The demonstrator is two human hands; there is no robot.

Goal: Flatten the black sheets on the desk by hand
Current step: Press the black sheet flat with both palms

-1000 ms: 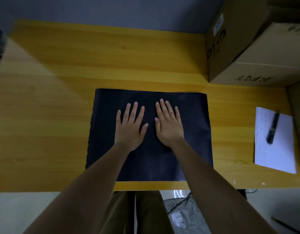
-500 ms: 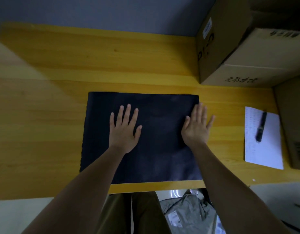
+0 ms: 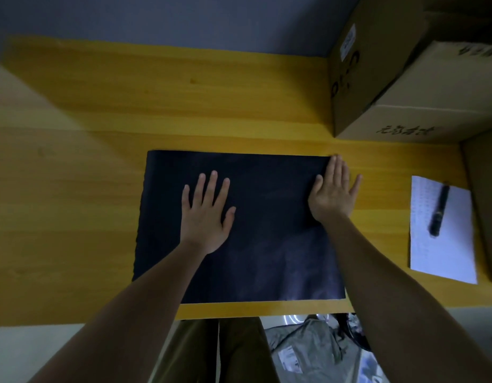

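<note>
Right hand [image 3: 332, 193] slid to black sheet [image 3: 267, 244] far-right corner; left hand [image 3: 207, 214] seemingly flat mid-sheet.

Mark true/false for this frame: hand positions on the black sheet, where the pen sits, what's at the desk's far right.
1. The left hand lies flat on the black sheet. True.
2. The right hand is at the sheet's near left corner. False: it overlaps the far right edge.
3. The pen lies on the white paper. True.
4. The cardboard boxes sit on the sheet. False: they stand apart at the desk's far right.
</note>
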